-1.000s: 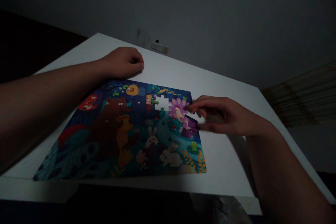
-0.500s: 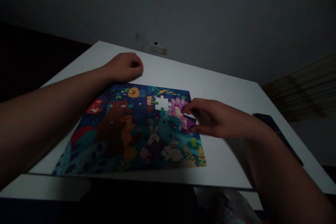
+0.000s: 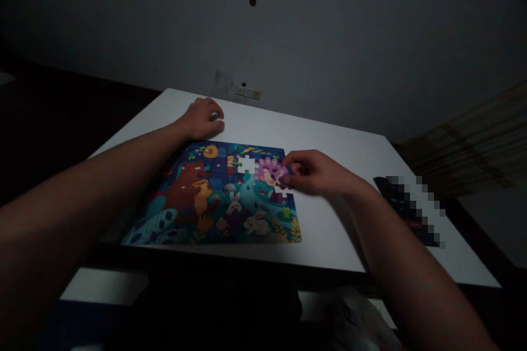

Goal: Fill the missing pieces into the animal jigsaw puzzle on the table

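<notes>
A colourful jigsaw puzzle (image 3: pixel 214 197) with a bear, rabbits and a peacock lies on the white table (image 3: pixel 329 230). One white gap (image 3: pixel 246 164) shows near its top middle, and a smaller one by the right edge. My right hand (image 3: pixel 315 171) pinches a purple puzzle piece (image 3: pixel 284 171) at the puzzle's right edge, over the peacock. My left hand (image 3: pixel 201 118) rests as a loose fist on the table just beyond the puzzle's top left corner; nothing shows in it.
A dark flat object (image 3: pixel 405 205), partly blurred out, lies on the table to the right. A wall socket (image 3: pixel 247 91) sits behind the table's far edge. Straw-like matting (image 3: pixel 473 142) is at the far right. The room is dim.
My head has pulled back, so the table looks smaller. My right hand has lifted the purple piece from the right edge and curled round it. The left hand stayed put.
</notes>
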Motion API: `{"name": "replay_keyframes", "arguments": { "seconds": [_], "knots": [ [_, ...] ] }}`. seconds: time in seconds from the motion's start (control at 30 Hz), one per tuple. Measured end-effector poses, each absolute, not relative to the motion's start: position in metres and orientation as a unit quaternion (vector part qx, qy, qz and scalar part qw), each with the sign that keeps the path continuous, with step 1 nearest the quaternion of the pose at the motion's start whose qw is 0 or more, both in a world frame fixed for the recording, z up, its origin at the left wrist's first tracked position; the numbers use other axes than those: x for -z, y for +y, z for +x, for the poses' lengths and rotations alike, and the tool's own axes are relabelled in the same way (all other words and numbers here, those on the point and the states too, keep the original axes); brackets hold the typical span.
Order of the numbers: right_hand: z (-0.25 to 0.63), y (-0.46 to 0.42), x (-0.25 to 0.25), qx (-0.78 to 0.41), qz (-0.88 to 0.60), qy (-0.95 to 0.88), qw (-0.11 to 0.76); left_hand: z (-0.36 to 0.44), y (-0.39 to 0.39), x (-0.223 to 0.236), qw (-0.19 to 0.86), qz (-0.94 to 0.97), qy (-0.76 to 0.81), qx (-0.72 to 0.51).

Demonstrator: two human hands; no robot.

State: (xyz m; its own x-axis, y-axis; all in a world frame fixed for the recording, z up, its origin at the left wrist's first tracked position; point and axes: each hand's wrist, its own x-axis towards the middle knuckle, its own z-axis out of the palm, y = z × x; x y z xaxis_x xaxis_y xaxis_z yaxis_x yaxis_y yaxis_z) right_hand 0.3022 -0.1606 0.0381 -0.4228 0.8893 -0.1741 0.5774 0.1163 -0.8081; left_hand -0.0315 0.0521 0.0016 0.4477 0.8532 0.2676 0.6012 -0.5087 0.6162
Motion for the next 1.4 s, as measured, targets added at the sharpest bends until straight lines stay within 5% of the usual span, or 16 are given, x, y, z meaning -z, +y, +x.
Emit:
{"name": "replay_keyframes", "arguments": {
  "seconds": [0.53, 0.87, 1.4],
  "knots": [
    [0.3038, -0.1593, -0.0344, -0.448, -0.523, -0.687, 0.231, -0.0281, 0.0553, 0.0062, 0.224, 0.802, 0.472, -0.291],
    [0.3025, -0.1586, -0.0284, -0.422, -0.535, -0.709, 0.183, -0.0310, 0.0603, 0.0050, 0.067, 0.856, 0.502, -0.103],
    [0.3082, -0.1541, -0.0299, -0.394, -0.513, -0.748, 0.151, -0.0290, 0.0583, 0.0015, 0.038, 0.855, 0.514, -0.060]
  ]
}}
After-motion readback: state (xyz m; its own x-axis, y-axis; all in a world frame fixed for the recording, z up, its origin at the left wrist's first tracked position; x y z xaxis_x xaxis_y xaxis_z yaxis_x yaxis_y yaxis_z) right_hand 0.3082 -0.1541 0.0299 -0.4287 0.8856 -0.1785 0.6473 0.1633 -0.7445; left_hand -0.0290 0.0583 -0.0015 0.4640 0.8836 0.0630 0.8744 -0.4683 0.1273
